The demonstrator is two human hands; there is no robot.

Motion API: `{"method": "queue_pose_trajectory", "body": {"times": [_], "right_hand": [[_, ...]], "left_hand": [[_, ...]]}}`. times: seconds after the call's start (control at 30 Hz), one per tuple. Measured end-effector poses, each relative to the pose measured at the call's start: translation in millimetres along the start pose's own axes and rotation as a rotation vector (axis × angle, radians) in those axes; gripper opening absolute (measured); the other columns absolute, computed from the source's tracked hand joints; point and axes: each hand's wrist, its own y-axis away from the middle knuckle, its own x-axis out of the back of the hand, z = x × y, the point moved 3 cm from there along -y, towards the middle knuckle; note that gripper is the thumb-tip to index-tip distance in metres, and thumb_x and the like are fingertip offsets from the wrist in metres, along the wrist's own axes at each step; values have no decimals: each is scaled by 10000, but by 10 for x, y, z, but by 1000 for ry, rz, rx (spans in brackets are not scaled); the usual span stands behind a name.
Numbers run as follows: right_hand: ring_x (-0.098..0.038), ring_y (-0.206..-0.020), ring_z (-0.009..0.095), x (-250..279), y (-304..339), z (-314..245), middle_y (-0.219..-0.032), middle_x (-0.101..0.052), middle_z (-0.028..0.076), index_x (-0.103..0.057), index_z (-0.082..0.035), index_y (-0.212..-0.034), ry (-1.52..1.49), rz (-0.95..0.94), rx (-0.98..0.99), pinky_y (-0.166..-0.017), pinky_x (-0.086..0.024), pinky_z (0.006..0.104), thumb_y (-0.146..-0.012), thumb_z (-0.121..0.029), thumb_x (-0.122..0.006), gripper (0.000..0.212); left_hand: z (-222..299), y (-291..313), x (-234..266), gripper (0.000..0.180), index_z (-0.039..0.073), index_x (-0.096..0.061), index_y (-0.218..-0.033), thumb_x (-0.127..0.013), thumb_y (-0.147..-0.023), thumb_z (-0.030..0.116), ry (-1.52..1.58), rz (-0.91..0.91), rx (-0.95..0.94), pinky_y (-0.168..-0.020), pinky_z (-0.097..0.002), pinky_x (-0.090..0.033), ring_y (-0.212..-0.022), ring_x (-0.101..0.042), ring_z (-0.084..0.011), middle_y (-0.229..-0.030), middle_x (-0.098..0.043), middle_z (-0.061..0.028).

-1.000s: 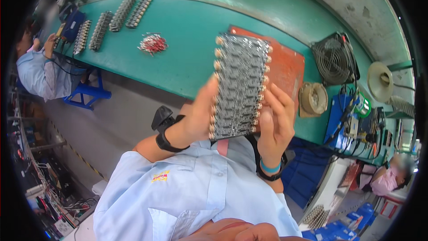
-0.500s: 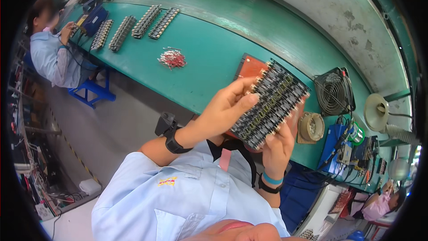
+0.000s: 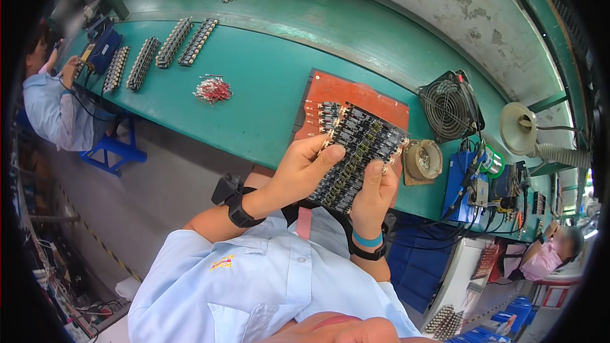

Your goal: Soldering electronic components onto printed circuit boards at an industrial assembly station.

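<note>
A black circuit board panel [image 3: 359, 149] with rows of small parts and metal tabs along its edges is between my hands, tilted above the front of the bench. My left hand [image 3: 308, 168] grips its left edge, thumb on top. My right hand [image 3: 373, 194] holds the lower right edge, thumb also on the upper face; its other fingers are partly hidden. Behind the panel lies a reddish-brown board [image 3: 365, 94]. Several small parts with light leads [image 3: 321, 114] stick out beside the panel's upper left side.
On the green bench [image 3: 254, 108] lie a pile of red and white small parts [image 3: 214, 89] and several assembled board strips [image 3: 173, 42]. A fan [image 3: 451, 107], a round tin [image 3: 422, 160], a blue soldering station [image 3: 459, 184] and a fume funnel [image 3: 518, 128] stand right. A co-worker [image 3: 57, 108] sits far left.
The panel has come lower and closer to my body, baring more of the reddish-brown board. My right thumb now lies on top of the panel. The whole view has shifted.
</note>
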Motion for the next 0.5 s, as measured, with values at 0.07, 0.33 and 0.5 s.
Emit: {"method": "queue_pose_trajectory", "body": {"times": [0.07, 0.33, 0.5], "right_hand": [[-489, -738, 48, -6, 13, -17, -874, -608, 11, -606, 15, -954, 4, -1, -6, -645, -406, 226, -981, -367, -512, 395], [-465, -725, 39, -97, 36, -54, -868, -609, -7, -613, 40, -1014, -169, -19, 4, -618, -361, 207, -940, -409, -578, 457], [-497, -756, 48, 8, 68, 107, -878, -618, 4, -605, 31, -984, -214, -41, -89, -646, -383, 203, -960, -408, -537, 445]], "left_hand": [[-46, 24, 7, 376, -10, -617, -996, -529, -979, 355, 97, -36, -7, -535, -194, -322, -649, -378, -1, -718, -494, 76], [-59, 78, -16, 370, -16, -622, -992, -530, -979, 341, 191, -86, -6, -573, -185, -379, -688, -443, 0, -789, -579, 49], [-97, 100, -101, 377, -5, -618, -939, -512, -986, 353, 279, -72, 64, -595, -192, -417, -702, -474, -5, -800, -599, 35]]}}
